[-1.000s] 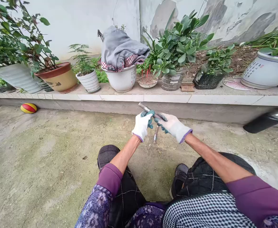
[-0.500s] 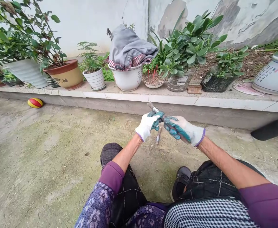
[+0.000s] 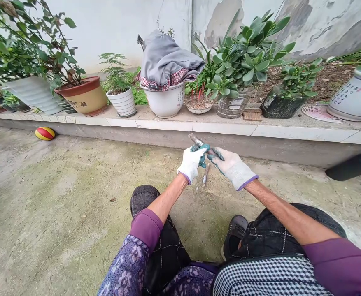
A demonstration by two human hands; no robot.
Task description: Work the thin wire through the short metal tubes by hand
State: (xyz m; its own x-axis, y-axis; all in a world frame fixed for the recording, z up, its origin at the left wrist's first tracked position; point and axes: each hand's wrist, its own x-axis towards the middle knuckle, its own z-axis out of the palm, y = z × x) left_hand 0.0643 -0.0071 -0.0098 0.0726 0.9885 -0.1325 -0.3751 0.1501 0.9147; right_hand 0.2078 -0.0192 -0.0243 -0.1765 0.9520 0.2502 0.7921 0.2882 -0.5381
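Observation:
Both my hands wear white gloves with green palms and meet over the concrete ground in front of my knees. My left hand (image 3: 191, 162) is closed around a short grey metal rod (image 3: 196, 141) that sticks up and to the left out of the fist. My right hand (image 3: 232, 166) grips the rod's other end, palm down, fingers wrapped. Below the hands a second short metal piece (image 3: 205, 176) shows; whether it hangs from the rod or lies on the ground I cannot tell.
A low tiled ledge (image 3: 223, 128) runs across ahead with several potted plants; a grey cloth (image 3: 169, 59) is draped over a white pot (image 3: 165, 100). A red-and-yellow ball (image 3: 45, 133) lies at left, a dark cylinder (image 3: 350, 166) at right.
My right hand rolled: half a second ago its green palm faced up, now its white back is up again. Both hands kept hold of the rod. The view shifted slightly.

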